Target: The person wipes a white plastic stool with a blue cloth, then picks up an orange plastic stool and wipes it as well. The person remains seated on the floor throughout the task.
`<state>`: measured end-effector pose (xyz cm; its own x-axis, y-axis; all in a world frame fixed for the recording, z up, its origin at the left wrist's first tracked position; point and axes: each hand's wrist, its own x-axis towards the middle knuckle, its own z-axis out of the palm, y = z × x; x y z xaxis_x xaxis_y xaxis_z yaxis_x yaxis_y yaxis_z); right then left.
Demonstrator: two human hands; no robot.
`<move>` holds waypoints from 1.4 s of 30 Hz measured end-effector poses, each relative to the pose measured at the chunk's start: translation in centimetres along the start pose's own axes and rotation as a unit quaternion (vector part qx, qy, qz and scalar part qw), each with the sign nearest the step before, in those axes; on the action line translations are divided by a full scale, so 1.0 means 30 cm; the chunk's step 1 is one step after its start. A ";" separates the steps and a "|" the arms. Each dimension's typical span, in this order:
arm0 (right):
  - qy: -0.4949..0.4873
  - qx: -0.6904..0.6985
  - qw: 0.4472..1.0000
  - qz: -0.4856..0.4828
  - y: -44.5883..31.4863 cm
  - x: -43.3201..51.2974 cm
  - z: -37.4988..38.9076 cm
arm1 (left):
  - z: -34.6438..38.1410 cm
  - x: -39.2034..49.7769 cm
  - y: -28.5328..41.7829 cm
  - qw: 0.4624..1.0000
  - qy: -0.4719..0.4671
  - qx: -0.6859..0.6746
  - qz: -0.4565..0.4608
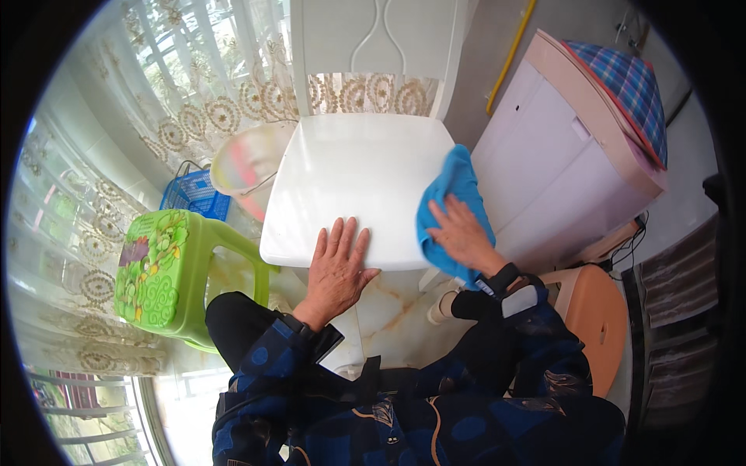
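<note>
Before me stands a white chair, its glossy seat [361, 175] facing up and its backrest [373, 35] at the far side. My left hand [339, 271] rests flat on the seat's near edge, fingers spread, with nothing in it. At the seat's right edge, my right hand [463, 233] presses palm down on a blue cloth [457, 175]. The cloth is bunched and drapes over that edge. Its fingers lie spread on top of the fabric, slightly blurred; whether they pinch it is hidden.
Left of the chair are a green plastic stool [154, 268], a blue basket [198, 195] and a pale bucket [250, 157]. A pinkish-white cabinet [542, 140] stands close on the right, under a plaid cover [620, 87]. An orange stool [600, 326] is by my right side. Lace curtains [215, 110] hang beyond.
</note>
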<state>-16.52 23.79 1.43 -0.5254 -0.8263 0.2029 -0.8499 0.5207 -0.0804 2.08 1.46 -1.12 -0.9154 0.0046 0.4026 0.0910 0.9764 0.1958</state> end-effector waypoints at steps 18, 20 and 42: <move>-0.223 0.075 0.972 0.010 0.127 0.311 -0.052 | -0.071 -0.047 -0.169 0.993 0.045 -0.038 -0.099; -0.221 0.055 0.974 -0.023 0.010 0.379 -0.010 | -0.066 -0.056 -0.166 0.993 0.056 -0.044 -0.094; -0.155 0.025 0.986 -0.054 0.122 0.981 0.204 | -0.090 0.078 -0.331 0.989 -0.038 0.009 -0.141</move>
<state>-35.35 0.06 1.14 -0.4113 -0.9065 -0.0954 -0.8986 0.4208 -0.1242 0.11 -8.82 0.30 -0.9305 -0.2526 0.2653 -0.1784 0.9450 0.2741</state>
